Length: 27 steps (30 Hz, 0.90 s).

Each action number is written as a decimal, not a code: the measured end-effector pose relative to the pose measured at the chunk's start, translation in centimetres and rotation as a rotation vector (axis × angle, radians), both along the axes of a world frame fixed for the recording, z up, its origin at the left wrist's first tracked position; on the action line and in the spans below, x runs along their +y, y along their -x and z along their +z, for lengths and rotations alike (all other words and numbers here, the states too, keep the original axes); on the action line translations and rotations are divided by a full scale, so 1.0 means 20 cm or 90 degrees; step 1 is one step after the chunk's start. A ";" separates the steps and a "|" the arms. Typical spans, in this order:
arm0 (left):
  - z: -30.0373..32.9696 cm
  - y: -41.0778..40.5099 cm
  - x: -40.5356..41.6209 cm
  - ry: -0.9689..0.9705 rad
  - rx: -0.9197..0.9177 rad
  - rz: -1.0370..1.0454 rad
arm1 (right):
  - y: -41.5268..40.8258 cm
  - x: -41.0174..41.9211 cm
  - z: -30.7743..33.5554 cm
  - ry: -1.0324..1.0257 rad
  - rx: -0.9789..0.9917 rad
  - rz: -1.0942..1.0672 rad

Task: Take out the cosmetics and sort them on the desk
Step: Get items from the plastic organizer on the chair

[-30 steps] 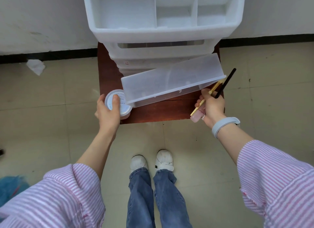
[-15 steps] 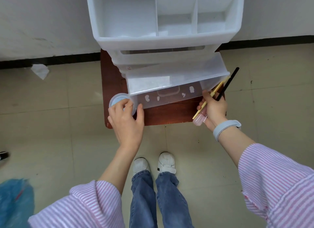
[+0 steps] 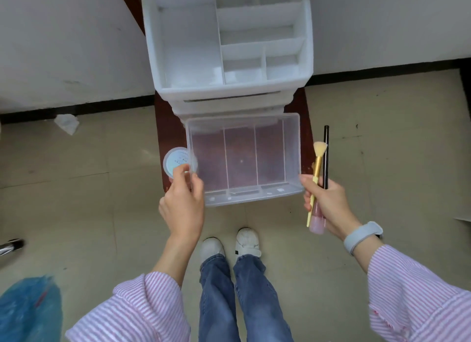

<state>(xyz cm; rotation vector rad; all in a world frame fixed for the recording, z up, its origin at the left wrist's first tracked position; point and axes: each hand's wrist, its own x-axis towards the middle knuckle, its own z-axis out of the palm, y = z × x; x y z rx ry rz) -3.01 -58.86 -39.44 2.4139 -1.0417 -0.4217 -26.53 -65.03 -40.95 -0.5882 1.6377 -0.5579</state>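
A clear plastic drawer (image 3: 243, 160) with dividers is pulled out of the white organizer (image 3: 229, 48) and lies level, nothing inside it. My left hand (image 3: 182, 209) pinches the drawer's front left corner, right beside a round white jar (image 3: 177, 161) that sits on the brown desk (image 3: 168, 132). My right hand (image 3: 328, 206) grips a yellow makeup brush (image 3: 317, 170), a thin black pencil (image 3: 325, 158) and a small pink bottle (image 3: 317, 221), while its thumb touches the drawer's front right corner.
The organizer's top tray has several bare compartments. The small desk stands against a white wall. A crumpled paper (image 3: 66, 123) lies on the tiled floor at left, a blue plastic bag (image 3: 28, 308) at lower left. My white shoes (image 3: 229, 244) stand just below the desk.
The drawer went from tilted on its side to level and upright in front of the organizer. My left hand moved from the jar to the drawer's left corner.
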 end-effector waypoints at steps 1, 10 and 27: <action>0.03 -0.02 0.01 -0.003 -0.005 0.005 | 0.00 0.00 0.03 0.007 -0.021 -0.010; 0.19 -0.11 -0.10 -0.048 0.071 0.053 | -0.14 0.00 0.20 0.067 -0.042 -0.167; 0.21 -0.10 -0.12 -0.047 0.030 0.094 | -0.07 0.02 0.17 0.051 0.011 -0.240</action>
